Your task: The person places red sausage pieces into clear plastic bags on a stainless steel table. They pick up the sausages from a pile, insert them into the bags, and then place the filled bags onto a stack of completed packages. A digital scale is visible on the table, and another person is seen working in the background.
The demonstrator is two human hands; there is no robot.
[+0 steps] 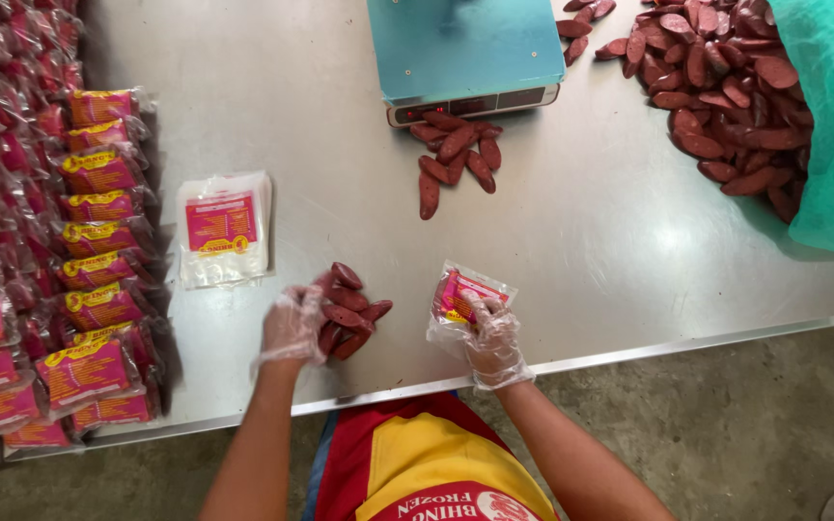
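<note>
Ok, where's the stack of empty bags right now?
In the head view, the stack of empty bags lies flat on the metal table, left of centre, between the row of filled packs and the scale, beyond the left hand.

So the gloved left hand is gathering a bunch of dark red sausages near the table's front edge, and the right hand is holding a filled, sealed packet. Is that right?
Not quite. The head view shows the right hand holding an open, empty packet, flat and with no sausages inside. The rest stands: the gloved left hand gathers a bunch of dark red sausages near the front edge of the table.
</note>
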